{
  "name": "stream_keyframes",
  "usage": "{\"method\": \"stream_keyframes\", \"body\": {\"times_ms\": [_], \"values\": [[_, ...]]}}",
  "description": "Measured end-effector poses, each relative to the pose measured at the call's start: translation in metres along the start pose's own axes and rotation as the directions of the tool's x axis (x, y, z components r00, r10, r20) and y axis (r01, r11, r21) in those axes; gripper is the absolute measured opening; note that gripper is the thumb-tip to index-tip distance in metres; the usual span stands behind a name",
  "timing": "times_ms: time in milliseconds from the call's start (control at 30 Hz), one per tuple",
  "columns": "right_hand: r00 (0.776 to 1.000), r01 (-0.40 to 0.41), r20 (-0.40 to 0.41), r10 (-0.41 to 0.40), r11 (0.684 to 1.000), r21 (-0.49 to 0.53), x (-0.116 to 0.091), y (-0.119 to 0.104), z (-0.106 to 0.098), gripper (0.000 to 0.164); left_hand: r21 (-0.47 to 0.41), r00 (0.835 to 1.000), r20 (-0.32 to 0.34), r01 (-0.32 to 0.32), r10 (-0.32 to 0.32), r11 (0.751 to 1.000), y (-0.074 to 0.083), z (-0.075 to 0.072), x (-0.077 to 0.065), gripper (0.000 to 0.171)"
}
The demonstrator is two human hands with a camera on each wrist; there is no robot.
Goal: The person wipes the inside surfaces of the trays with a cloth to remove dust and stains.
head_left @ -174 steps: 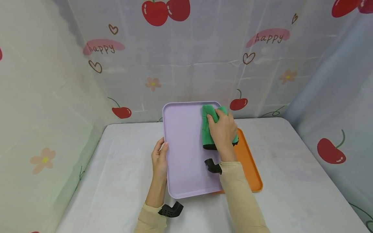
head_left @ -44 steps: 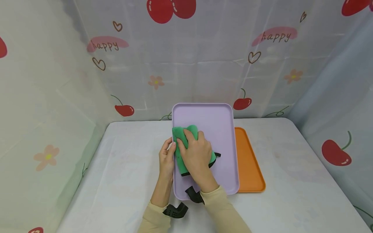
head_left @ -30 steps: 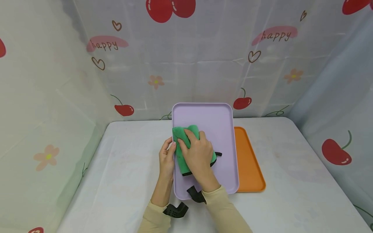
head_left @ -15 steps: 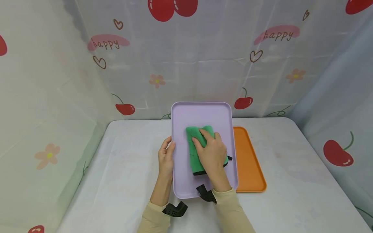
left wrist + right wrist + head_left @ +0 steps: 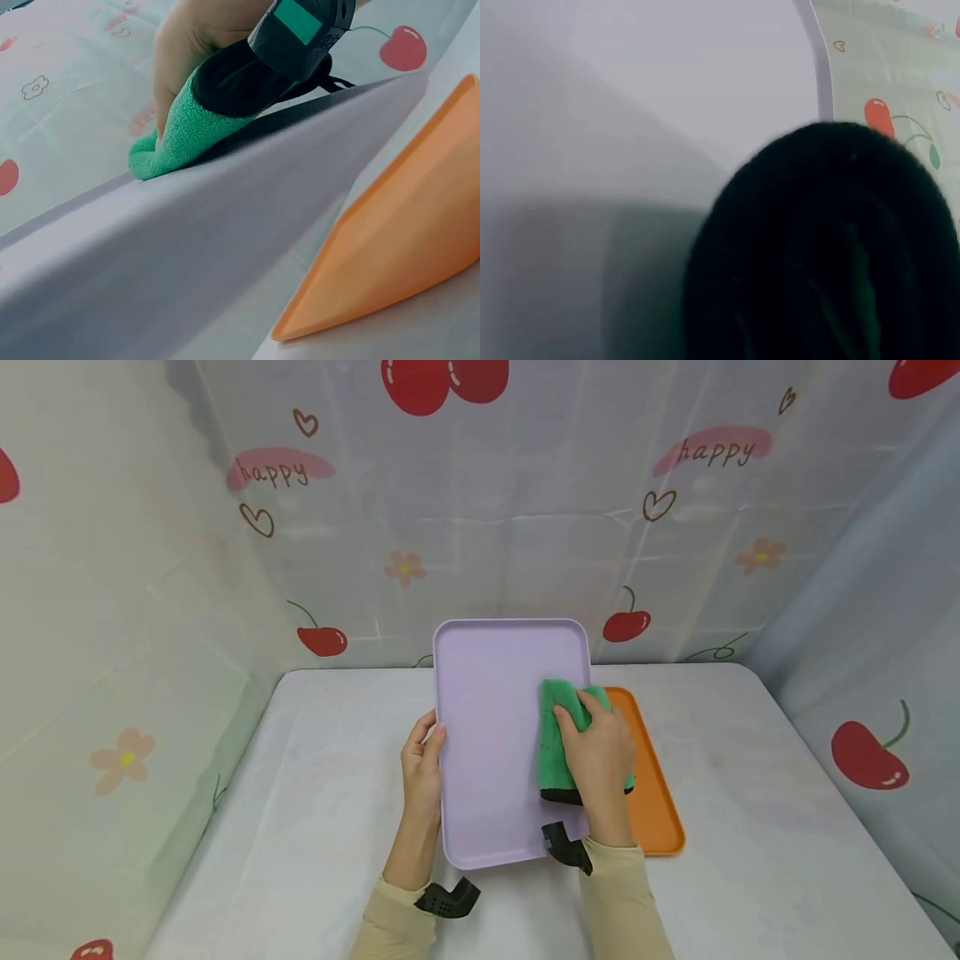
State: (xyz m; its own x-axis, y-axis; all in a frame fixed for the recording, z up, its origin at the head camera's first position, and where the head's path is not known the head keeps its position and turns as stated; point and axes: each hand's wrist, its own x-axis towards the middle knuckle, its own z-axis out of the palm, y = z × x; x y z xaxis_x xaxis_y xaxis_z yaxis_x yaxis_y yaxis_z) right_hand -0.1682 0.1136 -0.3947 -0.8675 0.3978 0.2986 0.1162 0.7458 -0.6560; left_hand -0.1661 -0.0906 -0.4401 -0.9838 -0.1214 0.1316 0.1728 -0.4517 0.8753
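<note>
A lilac rectangular tray (image 5: 491, 735) is held up over the table, tilted, its left rim gripped by my left hand (image 5: 422, 768) with the thumb on the front. My right hand (image 5: 602, 756) pinches a folded green cloth (image 5: 557, 752) with black edging against the tray's right side. In the left wrist view the green cloth (image 5: 191, 131) sits on the tray's surface (image 5: 187, 225) under the right hand (image 5: 176, 56). The cloth's dark folded end (image 5: 817, 247) fills much of the right wrist view, beside the pale tray (image 5: 667, 90).
An orange tray (image 5: 656, 810) lies on the white table (image 5: 750, 827), partly hidden behind the lilac tray and right arm. A printed curtain (image 5: 510, 552) hangs behind the table and along both sides. Black wrist devices (image 5: 448, 898) are strapped to both forearms.
My right hand has slid the cloth from the tray's left side across to its right side. The left hand keeps its grip, and the tray has shifted slightly left, its right side tilting.
</note>
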Motion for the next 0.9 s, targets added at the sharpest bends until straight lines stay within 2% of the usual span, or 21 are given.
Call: {"method": "stream_keyframes", "body": {"times_ms": [533, 900], "values": [[0.997, 0.003, -0.077, -0.002, 1.000, 0.019, -0.005, 0.001, 0.006, 0.045, -0.002, 1.000, 0.024, 0.014, -0.014, 1.000, -0.001, 0.001, -0.001, 0.024], [0.985, 0.131, -0.115, -0.131, 0.991, -0.006, -0.019, -0.019, 0.017, 0.039, -0.006, 1.000, 0.024, 0.018, -0.018, 1.000, -0.002, 0.002, -0.002, 0.024]]}}
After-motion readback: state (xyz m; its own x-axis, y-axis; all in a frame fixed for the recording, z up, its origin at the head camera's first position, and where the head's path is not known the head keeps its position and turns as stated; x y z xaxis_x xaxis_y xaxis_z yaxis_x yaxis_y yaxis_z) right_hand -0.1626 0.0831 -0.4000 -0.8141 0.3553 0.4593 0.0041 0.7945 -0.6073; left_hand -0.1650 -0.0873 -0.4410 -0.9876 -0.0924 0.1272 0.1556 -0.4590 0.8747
